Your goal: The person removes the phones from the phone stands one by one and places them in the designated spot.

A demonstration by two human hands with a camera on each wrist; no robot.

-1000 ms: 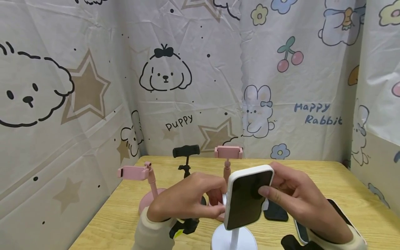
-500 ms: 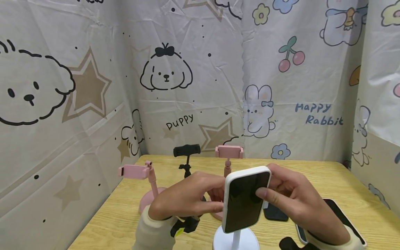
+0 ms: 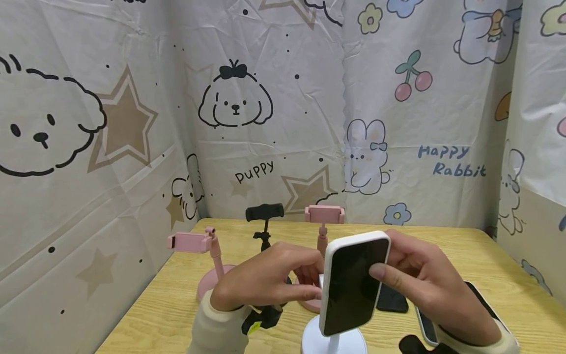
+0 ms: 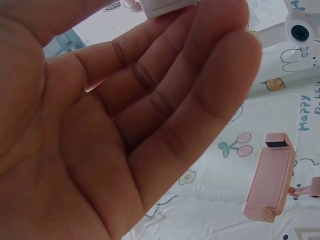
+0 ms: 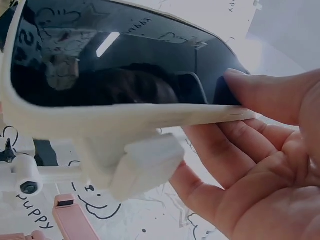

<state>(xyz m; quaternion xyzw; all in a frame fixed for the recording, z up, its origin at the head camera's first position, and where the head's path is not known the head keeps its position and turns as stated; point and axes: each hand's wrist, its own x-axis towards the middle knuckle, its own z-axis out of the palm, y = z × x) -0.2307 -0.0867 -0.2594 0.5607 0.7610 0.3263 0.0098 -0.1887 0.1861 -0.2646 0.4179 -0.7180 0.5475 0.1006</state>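
Note:
A smartphone in a white case (image 3: 353, 290) stands tilted upright at the white phone stand (image 3: 333, 339), its dark screen facing me. My right hand (image 3: 424, 285) grips the phone's right edge, thumb on the screen and fingers behind. In the right wrist view, the white clamp (image 5: 150, 162) of the stand sits behind and below the phone (image 5: 125, 60); whether it touches the phone is unclear. My left hand (image 3: 274, 275) pinches a white part of the clamp beside the phone's left edge. In the left wrist view, curled fingers reach this white part (image 4: 167, 6); the thumb tip is out of frame.
Two pink phone stands (image 3: 190, 243) and a black phone stand (image 3: 264, 212) stand farther back on the wooden table (image 3: 146, 314). A dark phone (image 3: 392, 300) lies behind the right hand. Another phone (image 3: 426, 324) lies partly under the right wrist. Patterned curtains (image 3: 265, 98) enclose the table.
The phone and right hand shifted slightly left, then back right; the phone's lower edge now sits a little lower. The left hand stays nearly in place, still at the clamp.

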